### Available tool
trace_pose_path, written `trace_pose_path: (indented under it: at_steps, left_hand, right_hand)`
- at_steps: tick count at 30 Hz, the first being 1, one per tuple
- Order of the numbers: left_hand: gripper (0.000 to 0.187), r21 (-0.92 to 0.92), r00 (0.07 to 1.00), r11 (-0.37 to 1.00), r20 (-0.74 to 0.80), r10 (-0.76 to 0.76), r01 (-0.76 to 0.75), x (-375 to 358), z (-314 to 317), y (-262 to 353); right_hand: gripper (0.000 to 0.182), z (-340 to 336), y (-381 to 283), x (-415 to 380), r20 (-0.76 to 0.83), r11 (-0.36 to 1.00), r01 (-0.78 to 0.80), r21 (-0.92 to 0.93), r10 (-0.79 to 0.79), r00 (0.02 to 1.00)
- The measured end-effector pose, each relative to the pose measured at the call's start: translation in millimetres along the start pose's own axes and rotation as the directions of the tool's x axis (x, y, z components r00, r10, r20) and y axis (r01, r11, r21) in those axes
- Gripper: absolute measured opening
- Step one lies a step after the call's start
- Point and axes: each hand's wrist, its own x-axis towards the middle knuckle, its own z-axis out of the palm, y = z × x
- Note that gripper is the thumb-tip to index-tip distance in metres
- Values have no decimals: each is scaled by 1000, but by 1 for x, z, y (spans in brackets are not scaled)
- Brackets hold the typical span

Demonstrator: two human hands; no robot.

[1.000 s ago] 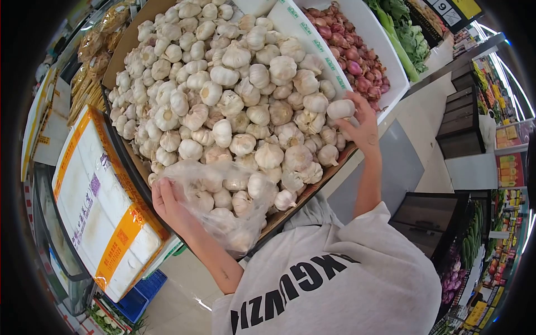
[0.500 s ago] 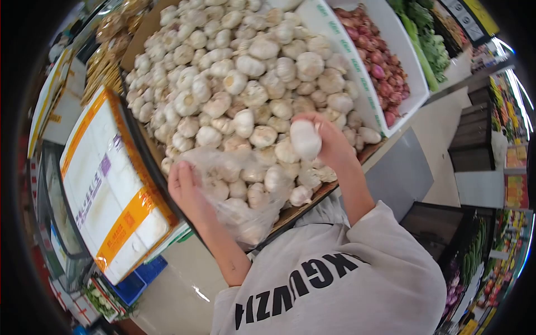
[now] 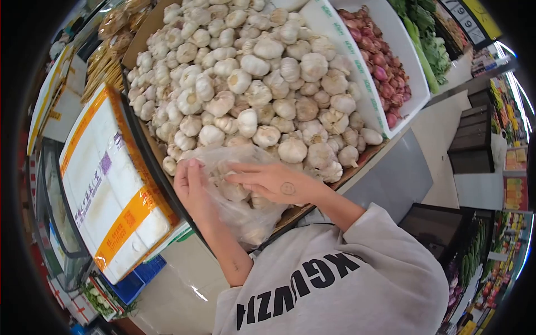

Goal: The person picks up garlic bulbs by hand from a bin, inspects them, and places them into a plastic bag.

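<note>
Two garlic bulbs or more occupy our clear plastic bag (image 3: 257,222), positioned at the garlic pile's (image 3: 240,81) near edge. We pinch its rim with the left hand (image 3: 192,184). Our right hand (image 3: 273,183) extends fingers at its mouth; we cannot confirm any grip.

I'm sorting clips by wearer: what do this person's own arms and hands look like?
The left hand and right hand are gloveless. A round, face-like mark sits near the right wrist, a small dark one on the left forearm. The loose pale grey shirt has short sleeves.
</note>
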Motion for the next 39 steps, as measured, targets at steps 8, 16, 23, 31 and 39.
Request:
trace_pose_path:
  at_steps: [8,16,23,31,39]
  left_hand:
    - [16,-8,1000,1000,0,-18,18,-4,6,4]
    - [17,89,999,995,-18,44,-42,-9,10,11]
    - [17,60,1000,998,-3,18,-18,-4,5,6]
    - [16,49,998,998,-47,48,-46,-8,9,8]
    - [16,73,1000,997,-3,24,-24,-6,5,6]
  right_hand:
    - [22,-95,12,-54,-484,939,-340,52,322,814]
    - [32,-128,83,-150,-626,491,-739,-460,411,663]
    - [31,-128,84,-138,-631,379,-804,-459,498,595]
    - [27,-128,49,-119,-429,681,-465,566,725,538]
    - [37,-83,33,-69,-116,774,-296,560,427,897]
